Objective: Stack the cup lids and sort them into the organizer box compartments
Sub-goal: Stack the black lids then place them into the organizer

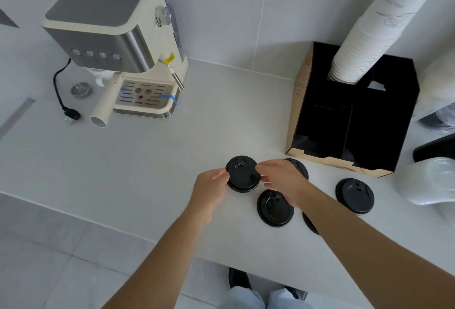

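Observation:
A small stack of black cup lids (pixel 242 173) is held just above the white counter, my left hand (pixel 209 193) gripping its left edge and my right hand (pixel 283 180) its right edge. Loose black lids lie around: one lid (pixel 274 210) below my right hand, another lid (pixel 355 195) further right, a lid (pixel 299 165) partly hidden behind my right hand, and one lid (pixel 309 222) mostly hidden under my right forearm. The black organizer box (pixel 295 111) with cardboard sides stands at the back right; its front compartments look dark and their contents cannot be made out.
A tall stack of white paper cups (pixel 364 45) leans out of the box's rear compartment. A cream espresso machine (pixel 118 45) with its loose plug (pixel 71 112) stands at the back left. Clear plastic packaging (pixel 430 180) lies at the right edge. The counter's front edge runs diagonally below my arms.

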